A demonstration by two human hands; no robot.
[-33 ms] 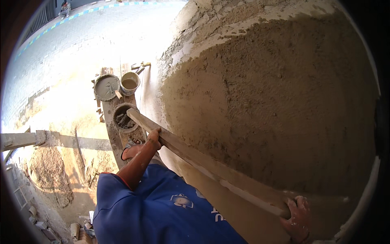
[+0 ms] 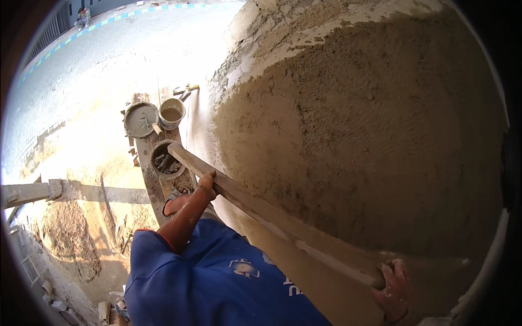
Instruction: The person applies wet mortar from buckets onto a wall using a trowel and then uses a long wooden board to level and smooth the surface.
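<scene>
A long wooden straightedge [image 2: 272, 223] runs diagonally along the damp, rough plastered wall [image 2: 364, 125]. My left hand [image 2: 205, 186] is wrapped round its upper-left part, while my right hand [image 2: 392, 288] grips the lower-right end, close against the wall. The far tip of the straightedge lies over a bucket of dark mortar [image 2: 166, 173]. Behind that bucket are a round tub of grey slurry [image 2: 135, 122] and a smaller bucket of cloudy liquid [image 2: 171, 113], with a pale handle [image 2: 156, 128] between them.
The buckets stand on a plank platform [image 2: 149, 190] under me. A concrete beam [image 2: 24, 193] juts in at left, with sandy ground [image 2: 70, 239] and debris [image 2: 103, 309] below. A person [image 2: 82, 17] sits at the paved area's far edge. Small tools [image 2: 185, 92] lie behind the buckets.
</scene>
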